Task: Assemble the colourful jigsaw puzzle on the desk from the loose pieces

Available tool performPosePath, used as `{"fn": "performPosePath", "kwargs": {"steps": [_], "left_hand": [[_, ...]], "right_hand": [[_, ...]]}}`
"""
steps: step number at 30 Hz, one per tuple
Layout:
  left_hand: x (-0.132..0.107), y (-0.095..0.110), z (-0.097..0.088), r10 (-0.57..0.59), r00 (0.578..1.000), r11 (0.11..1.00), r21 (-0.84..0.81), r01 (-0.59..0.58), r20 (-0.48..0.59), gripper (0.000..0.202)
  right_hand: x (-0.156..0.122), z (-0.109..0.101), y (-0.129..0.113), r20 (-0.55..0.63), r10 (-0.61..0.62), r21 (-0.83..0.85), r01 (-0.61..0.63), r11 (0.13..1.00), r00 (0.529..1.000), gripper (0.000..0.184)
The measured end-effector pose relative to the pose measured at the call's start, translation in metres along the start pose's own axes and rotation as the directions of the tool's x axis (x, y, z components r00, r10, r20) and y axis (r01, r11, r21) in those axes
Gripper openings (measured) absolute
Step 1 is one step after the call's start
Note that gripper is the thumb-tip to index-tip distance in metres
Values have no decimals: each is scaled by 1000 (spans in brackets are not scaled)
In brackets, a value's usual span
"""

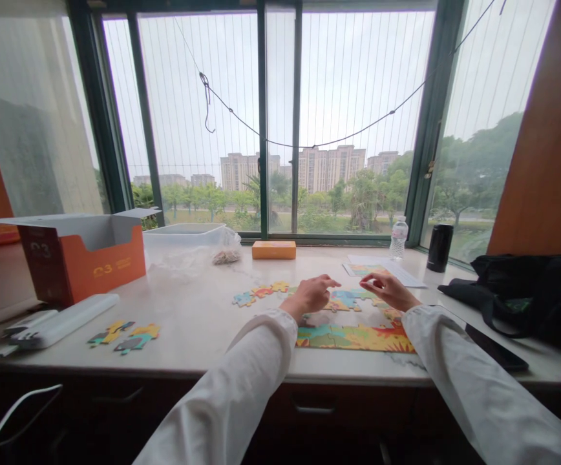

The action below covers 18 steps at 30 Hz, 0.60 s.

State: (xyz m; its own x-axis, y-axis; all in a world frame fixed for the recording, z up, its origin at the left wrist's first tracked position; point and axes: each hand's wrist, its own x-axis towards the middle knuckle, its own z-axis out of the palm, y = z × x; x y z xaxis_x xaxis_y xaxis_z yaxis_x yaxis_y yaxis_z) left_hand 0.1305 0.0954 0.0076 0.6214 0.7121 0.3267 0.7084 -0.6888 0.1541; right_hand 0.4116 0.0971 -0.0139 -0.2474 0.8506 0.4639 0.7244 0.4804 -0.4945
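The partly assembled jigsaw puzzle [353, 337] lies on the white tabletop [188, 339], between the two forearms and mostly on the near side of the fingertips. The left hand [312, 294] sits over its left side, index finger stretched out to the right and the others bent; whether a piece is tucked under them cannot be told. The right hand [391, 292] reaches in from the other side, thumb and fingertips drawn close together in a near pinch — too small to tell if anything is caught there. The two sets of fingertips face each other across a gap, with a joined blue section [346, 299] of the puzzle just below that gap; contact with it cannot be judged. A row of loose pieces [261, 292] lies just left of the left hand, while another cluster [137, 339] lies well apart, farther left — near the white power strip [67, 320].
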Motion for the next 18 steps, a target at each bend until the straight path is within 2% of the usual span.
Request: {"fn": "performPosePath", "kwargs": {"steps": [4,8,13,16,18], "left_hand": [[-4,-14,-30,-47,994,999,-3,47,-96,38],[-20,-47,-72,-86,993,996,-30,84,-79,30],[-64,-100,-120,-87,982,996,-33,82,-167,39],[-97,-134,-132,-165,976,986,-55,159,-142,47],[-118,-152,-132,-225,972,971,-96,218,-62,56]], "right_hand": [[-2,4,8,-20,37,-36,-38,999,999,63],[-4,7,10,-11,57,-64,-57,996,998,65],[-3,6,8,-6,53,-71,-54,996,999,65],[-2,6,11,-1,50,-88,-50,995,999,66],[-3,8,15,10,40,-106,-39,994,999,66]]}}
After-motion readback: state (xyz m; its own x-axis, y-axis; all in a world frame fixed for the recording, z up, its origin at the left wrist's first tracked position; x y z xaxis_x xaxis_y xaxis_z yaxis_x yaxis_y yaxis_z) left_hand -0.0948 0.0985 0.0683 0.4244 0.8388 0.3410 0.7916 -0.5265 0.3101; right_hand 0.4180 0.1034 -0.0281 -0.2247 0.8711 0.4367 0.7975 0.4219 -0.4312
